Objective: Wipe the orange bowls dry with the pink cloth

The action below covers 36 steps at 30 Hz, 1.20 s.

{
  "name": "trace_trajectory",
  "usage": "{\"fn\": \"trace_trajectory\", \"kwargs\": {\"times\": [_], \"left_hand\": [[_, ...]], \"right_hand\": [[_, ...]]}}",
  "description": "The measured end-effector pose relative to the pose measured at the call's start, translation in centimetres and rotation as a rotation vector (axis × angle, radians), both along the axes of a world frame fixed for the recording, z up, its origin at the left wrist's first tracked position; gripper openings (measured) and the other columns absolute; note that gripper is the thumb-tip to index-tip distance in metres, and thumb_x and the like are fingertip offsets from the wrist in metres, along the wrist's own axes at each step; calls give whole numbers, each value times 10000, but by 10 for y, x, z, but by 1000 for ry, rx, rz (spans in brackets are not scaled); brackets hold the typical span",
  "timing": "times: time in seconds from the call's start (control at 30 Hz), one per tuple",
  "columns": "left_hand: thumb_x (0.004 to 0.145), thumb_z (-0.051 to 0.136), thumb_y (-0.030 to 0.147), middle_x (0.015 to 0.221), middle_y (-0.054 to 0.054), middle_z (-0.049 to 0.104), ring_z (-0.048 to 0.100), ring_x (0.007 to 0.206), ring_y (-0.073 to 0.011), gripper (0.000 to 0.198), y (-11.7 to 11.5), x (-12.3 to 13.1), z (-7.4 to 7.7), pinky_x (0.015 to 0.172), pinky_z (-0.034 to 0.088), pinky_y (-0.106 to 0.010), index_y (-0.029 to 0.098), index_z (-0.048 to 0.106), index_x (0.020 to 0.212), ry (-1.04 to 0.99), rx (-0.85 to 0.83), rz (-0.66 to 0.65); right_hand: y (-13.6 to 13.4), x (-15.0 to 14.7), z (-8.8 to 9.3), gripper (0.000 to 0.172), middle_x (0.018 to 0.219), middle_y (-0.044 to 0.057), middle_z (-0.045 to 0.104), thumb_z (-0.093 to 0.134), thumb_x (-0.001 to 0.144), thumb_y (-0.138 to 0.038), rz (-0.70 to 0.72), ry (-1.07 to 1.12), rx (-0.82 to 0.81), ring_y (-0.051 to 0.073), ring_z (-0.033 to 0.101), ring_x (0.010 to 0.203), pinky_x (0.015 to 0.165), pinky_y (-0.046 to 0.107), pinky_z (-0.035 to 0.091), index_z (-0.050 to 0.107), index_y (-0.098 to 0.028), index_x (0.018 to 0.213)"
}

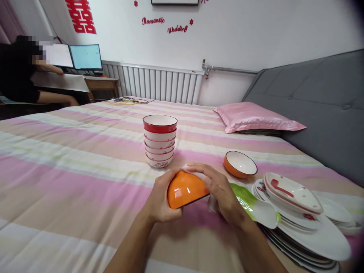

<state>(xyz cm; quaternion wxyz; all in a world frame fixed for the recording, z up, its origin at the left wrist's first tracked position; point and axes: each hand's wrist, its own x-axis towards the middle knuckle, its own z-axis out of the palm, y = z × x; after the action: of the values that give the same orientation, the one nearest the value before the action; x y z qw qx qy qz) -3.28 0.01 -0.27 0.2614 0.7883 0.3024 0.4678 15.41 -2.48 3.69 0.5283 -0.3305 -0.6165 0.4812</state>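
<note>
Between my two hands an orange bowl [187,189] is tipped on its side, its glossy outside toward me and its dark rim facing down. My left hand [162,199] grips its left side, the thumb near the rim. My right hand [220,189] presses a white cloth or tissue [212,204] against the bowl's right side and top. Just beyond stands a stack of several white bowls [159,149] with red patterns, the top one red outside. To the right sits a second orange bowl [240,164], upright with a white inside.
At right lie a green leaf-shaped dish [247,201], a pile of several plates [321,237] and square-looking dishes [294,191] on top. A pink pillow [256,116] rests by the grey headboard [313,94]. Cables [131,100] lie at the bed's far edge. A person [19,72] sits at a desk.
</note>
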Motion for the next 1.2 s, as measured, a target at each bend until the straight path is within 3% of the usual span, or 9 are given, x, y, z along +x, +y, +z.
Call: {"fn": "trace_trajectory", "kwargs": {"times": [0.07, 0.13, 0.23, 0.4, 0.5, 0.63, 0.77, 0.93, 1.2], "left_hand": [[464, 535, 168, 967, -44, 610, 596, 833, -259, 703, 0, 0, -1, 829, 484, -403, 200, 501, 1166, 21, -5, -4], [466, 537, 162, 963, -44, 613, 604, 855, -270, 704, 1, 0, -2, 823, 488, -398, 201, 502, 1168, 31, -25, -6], [464, 540, 172, 1032, -67, 617, 607, 917, -297, 726, 1, -1, -3, 834, 490, -405, 190, 492, 1188, 9, -43, -17], [473, 533, 194, 1007, -66, 617, 603, 886, -289, 733, 1, -2, -2, 839, 487, -422, 186, 490, 1205, -15, -50, -25], [476, 532, 185, 997, -57, 614, 599, 868, -278, 715, 0, -2, -1, 825, 490, -410, 197, 496, 1189, -10, -62, -39], [462, 536, 170, 1015, -64, 606, 587, 859, -269, 696, 0, -1, 1, 830, 488, -405, 193, 498, 1156, 22, -85, -63], [457, 547, 179, 941, -52, 594, 572, 797, -246, 659, 0, 0, 0, 811, 489, -408, 188, 506, 1114, 38, -70, -66], [459, 561, 173, 1006, -60, 600, 586, 858, -268, 691, 1, -1, -3, 843, 479, -415, 199, 501, 1148, 28, -55, -68], [474, 563, 167, 1034, -52, 613, 598, 897, -275, 698, 1, -3, 0, 841, 483, -393, 210, 509, 1168, 9, -97, -106]], "right_hand": [[0, 2, 1, 318, 1235, 47, 626, 520, 887, -430, -4, -210, 187, 273, 485, 1243, 1092, 467, 327, 673, -280, 1122], [1, 5, 1, 356, 1313, 40, 574, 470, 906, -439, 12, -260, 230, 265, 402, 1321, 1139, 468, 247, 637, -282, 1178], [0, 9, -1, 400, 1416, 18, 484, 413, 909, -436, 107, -38, 88, 259, 354, 1365, 1139, 442, 264, 584, -284, 1238], [2, 15, -5, 465, 1349, 36, 548, 490, 784, -331, 213, 211, -107, 273, 451, 1293, 1062, 409, 379, 566, -258, 1237], [3, 20, -2, 549, 1355, 48, 543, 533, 711, -284, 239, 114, -113, 290, 483, 1261, 1043, 432, 396, 555, -248, 1259], [3, 28, 7, 604, 1415, 24, 485, 540, 681, -178, 210, -261, 20, 288, 387, 1345, 1122, 464, 290, 560, -278, 1276], [2, 33, 14, 709, 1445, 8, 442, 535, 663, -110, 219, -501, 122, 266, 372, 1359, 1133, 457, 280, 496, -317, 1340], [0, 34, 15, 776, 1448, 31, 436, 590, 643, -127, 213, -566, 203, 297, 372, 1354, 1120, 495, 292, 445, -315, 1382], [2, 42, 12, 821, 1493, 42, 374, 581, 626, -127, 316, -465, 251, 289, 325, 1390, 1145, 471, 248, 399, -281, 1412]]}}
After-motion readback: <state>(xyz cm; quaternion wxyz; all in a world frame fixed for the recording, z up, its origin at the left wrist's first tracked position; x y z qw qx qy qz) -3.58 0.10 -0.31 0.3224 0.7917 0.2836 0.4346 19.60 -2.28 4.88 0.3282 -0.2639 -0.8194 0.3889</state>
